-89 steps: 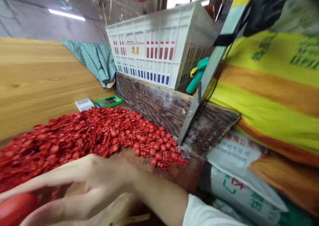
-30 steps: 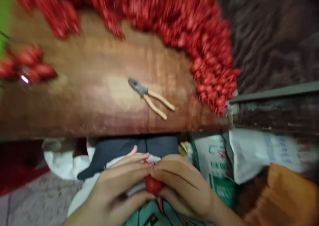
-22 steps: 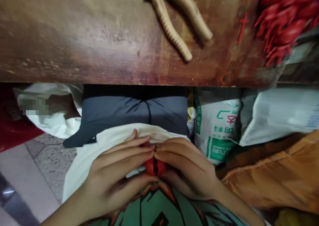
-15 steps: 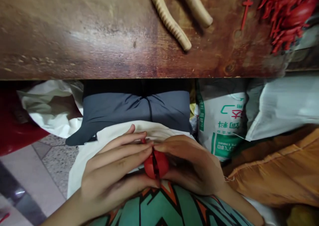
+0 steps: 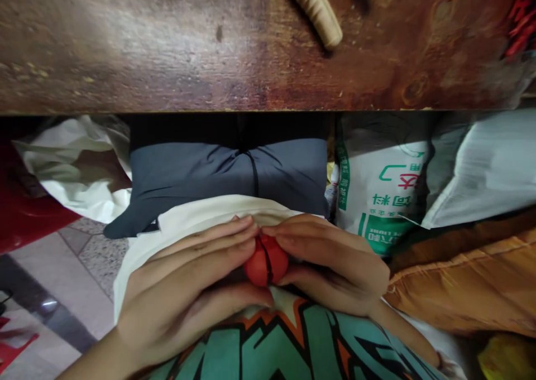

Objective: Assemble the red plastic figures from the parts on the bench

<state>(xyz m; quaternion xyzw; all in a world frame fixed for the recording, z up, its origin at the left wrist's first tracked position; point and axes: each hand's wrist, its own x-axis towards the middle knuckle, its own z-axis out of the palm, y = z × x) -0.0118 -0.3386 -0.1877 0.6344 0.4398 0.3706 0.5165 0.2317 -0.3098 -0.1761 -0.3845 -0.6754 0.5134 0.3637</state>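
Between my two hands, just in front of my body, is a small round red piece, smooth like plastic. A dark narrow gap runs down it and splits it into two halves. My left hand presses on its left half with the fingertips, the thumb below. On the other half, my right hand pinches with its fingers above and thumb underneath. Both sets of fingertips nearly meet at the top of the piece. Its far side is hidden by my fingers.
Ahead is a worn wooden table. Pliers with a ridged wooden-looking handle lie on it, cut off by the frame. Red plastic pieces lie at the far right. Below are a printed feed sack, a white bag and orange cloth.
The gap in the red piece looks narrower, and its halves sit closer together. My fingers have shifted slightly around it. The view has moved, so the table things appear higher and farther right.
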